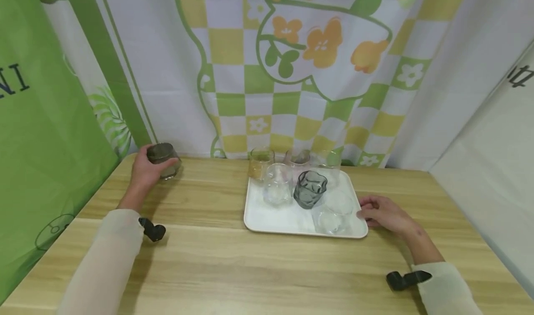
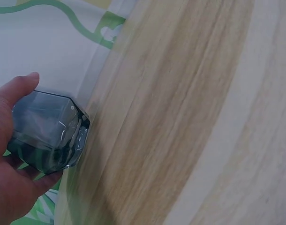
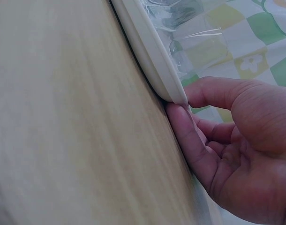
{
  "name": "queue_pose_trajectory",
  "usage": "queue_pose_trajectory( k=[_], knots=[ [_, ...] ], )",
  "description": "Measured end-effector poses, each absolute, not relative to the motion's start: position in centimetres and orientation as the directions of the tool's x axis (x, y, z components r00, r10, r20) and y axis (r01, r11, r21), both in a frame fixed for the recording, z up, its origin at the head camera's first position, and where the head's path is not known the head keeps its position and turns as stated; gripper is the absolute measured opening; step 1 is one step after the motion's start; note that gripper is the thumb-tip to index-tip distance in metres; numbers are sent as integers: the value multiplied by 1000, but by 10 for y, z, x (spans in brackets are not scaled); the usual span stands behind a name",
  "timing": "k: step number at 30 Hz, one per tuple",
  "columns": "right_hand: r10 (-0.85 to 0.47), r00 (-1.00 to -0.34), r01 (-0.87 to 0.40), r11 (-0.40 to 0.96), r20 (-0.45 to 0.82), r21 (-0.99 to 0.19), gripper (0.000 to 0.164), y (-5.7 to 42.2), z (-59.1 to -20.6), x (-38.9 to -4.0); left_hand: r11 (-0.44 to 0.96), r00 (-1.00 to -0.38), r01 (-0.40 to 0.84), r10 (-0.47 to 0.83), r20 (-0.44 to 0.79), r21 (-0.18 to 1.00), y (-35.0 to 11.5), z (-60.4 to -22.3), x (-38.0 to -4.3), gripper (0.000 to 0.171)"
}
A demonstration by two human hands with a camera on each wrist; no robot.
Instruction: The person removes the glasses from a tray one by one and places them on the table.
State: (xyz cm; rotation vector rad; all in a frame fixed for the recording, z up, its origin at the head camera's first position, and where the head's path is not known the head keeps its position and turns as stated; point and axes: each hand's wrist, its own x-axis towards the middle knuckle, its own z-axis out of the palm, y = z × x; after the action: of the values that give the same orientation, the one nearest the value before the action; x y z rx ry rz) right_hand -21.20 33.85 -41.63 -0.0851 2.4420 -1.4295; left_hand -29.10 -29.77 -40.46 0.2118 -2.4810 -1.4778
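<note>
Seven glasses are in view: one in the left hand and six on a single white tray point(image 1: 273, 220). Two are dark grey, one amber, one faintly pink, and three look colourless.

The left hand point(image 1: 144, 170) has its thumb and fingers wrapped round the first grey glass point(image 1: 163, 151), near the back left corner of the wooden counter point(image 1: 233, 271); whether the glass's base touches the wood I cannot tell. The right hand point(image 1: 385, 216) pinches the tray's right edge between thumb and fingers. The two hands are well apart, with the tray's glasses between them.

The tray sits near the counter's back edge. Along its rear stand the amber glass point(image 1: 258, 167), the pink glass point(image 1: 297, 157) and a clear glass point(image 1: 329, 163). Nearer the person are a shimmering glass point(image 1: 277, 187) at left, the second grey glass point(image 1: 310, 190) in the middle and a front clear glass point(image 1: 333, 215) at right. The nearer ones partly hide those behind, blurring the outlines.

A checked, flowered curtain point(image 1: 258, 94) hangs just behind the back row. A green cloth point(image 1: 46, 134) closes the left side, a pale cloth point(image 1: 492, 176) the right. Two black bands, the left band point(image 1: 153, 230) and the right band point(image 1: 406, 280), circle the two pale sleeves.
</note>
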Motion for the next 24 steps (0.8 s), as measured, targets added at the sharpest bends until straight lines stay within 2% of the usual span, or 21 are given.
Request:
queue_pose_trajectory(
  k=[8,17,20,24],
  knots=[
    [-212,-950,101,482,-228,-870,48,338,-417,-212,489,-965,20,-220,145,872,-298,-404,-291,105],
    [-204,-953,101,490,-226,-866,48,338,-417,-212,535,-936,70,-258,242,842,-281,-396,-281,110],
    [-201,-953,99,494,-224,-864,48,338,-416,-211,610,-903,141,-243,354,779,-269,-392,-276,99],
    [-204,-952,102,489,-227,-866,48,338,-417,-211,706,-835,292,-141,532,645,-249,-388,-272,78]
  ],
)
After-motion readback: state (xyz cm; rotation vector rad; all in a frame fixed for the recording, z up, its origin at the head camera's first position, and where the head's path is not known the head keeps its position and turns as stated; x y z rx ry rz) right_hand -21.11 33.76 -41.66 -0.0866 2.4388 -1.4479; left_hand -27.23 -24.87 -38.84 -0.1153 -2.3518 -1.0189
